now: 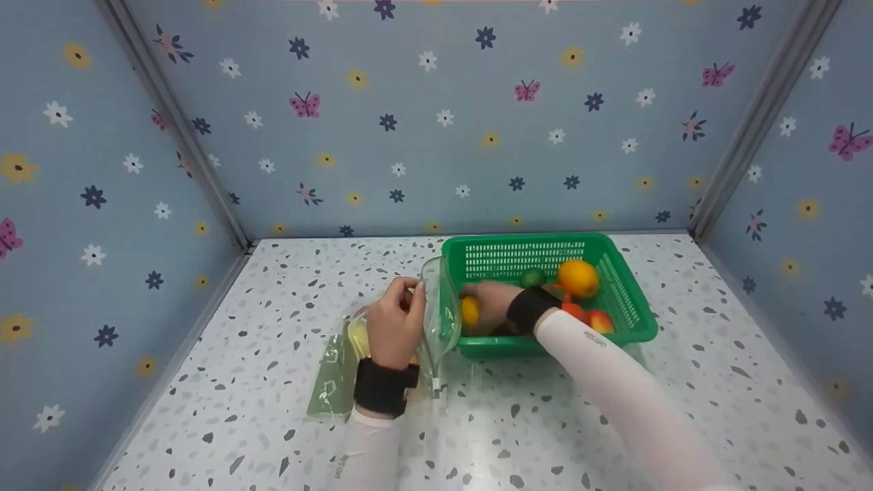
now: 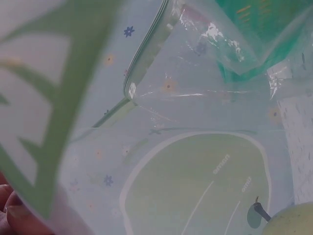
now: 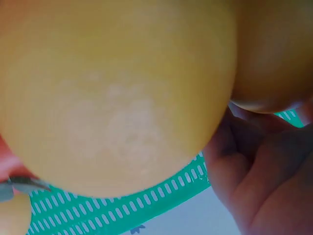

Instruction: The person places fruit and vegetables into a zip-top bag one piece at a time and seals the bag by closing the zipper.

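Note:
My left hand [image 1: 394, 327] pinches the edge of a clear zip bag [image 1: 443, 317] printed with green, its mouth standing beside the basket's left rim. Pale yellow fruit [image 1: 359, 337] shows through the bag, partly behind the hand. In the left wrist view the bag's green print [image 2: 210, 181] fills the lower middle. My right hand [image 1: 492, 303] reaches into the green basket [image 1: 638, 300], fingers curled round a yellow fruit [image 1: 470, 310] at its left end. Up close in the right wrist view, a large yellow fruit [image 3: 117, 98] hides much of the hand.
An orange [image 1: 578, 278], a green fruit [image 1: 533, 277] and a red-yellow fruit [image 1: 601, 322] lie in the basket, with more red fruit partly under the right wrist. The speckled table [image 1: 273, 293] meets flowered panels [image 1: 436, 150] at the back and both sides.

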### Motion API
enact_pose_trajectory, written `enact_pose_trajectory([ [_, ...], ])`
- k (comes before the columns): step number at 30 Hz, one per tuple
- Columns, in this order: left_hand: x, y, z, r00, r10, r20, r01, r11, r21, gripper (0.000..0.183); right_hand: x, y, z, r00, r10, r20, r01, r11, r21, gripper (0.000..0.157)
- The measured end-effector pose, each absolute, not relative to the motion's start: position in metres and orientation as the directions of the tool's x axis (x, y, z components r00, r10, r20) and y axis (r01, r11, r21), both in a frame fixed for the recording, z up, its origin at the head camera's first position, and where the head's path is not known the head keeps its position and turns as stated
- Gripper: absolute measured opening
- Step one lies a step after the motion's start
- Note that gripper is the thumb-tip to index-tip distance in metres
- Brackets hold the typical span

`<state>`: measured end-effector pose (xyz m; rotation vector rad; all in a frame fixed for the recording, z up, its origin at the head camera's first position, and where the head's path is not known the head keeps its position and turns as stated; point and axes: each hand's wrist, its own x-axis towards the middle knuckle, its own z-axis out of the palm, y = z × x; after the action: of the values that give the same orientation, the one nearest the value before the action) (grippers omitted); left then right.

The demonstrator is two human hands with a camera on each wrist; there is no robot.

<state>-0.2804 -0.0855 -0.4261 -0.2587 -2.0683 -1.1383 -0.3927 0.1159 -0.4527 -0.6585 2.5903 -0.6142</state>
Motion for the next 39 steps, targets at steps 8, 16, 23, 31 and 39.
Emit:
enact_pose_trajectory([
  [8,-0.281,-0.085,-0.426,-0.708,-0.171,0.685,0.485,0.588,0.647,0.011,-0.391,0.128,-0.433,-0.813,-0.578,-0.078,-0.438,0.693,-0.572,0.076],
  [16,-0.280,-0.084,-0.425,-0.734,-0.170,0.658,0.459,0.590,0.664,0.013,-0.370,0.134,-0.408,-0.850,-0.519,0.090,-0.382,0.490,-0.784,0.076],
  [23,-0.280,-0.083,-0.426,-0.734,-0.178,0.655,0.455,0.587,0.669,0.012,-0.344,0.125,-0.416,-0.849,-0.469,0.243,-0.371,0.203,-0.906,0.072],
  [31,-0.281,-0.083,-0.426,-0.737,-0.184,0.650,0.448,0.588,0.674,0.013,-0.317,0.103,-0.435,-0.872,-0.386,0.301,-0.285,-0.100,-0.953,0.078],
  [39,-0.278,-0.084,-0.423,-0.738,-0.215,0.640,0.436,0.572,0.695,0.014,-0.314,0.082,-0.453,-0.863,-0.442,0.244,-0.183,-0.177,-0.967,0.097],
])
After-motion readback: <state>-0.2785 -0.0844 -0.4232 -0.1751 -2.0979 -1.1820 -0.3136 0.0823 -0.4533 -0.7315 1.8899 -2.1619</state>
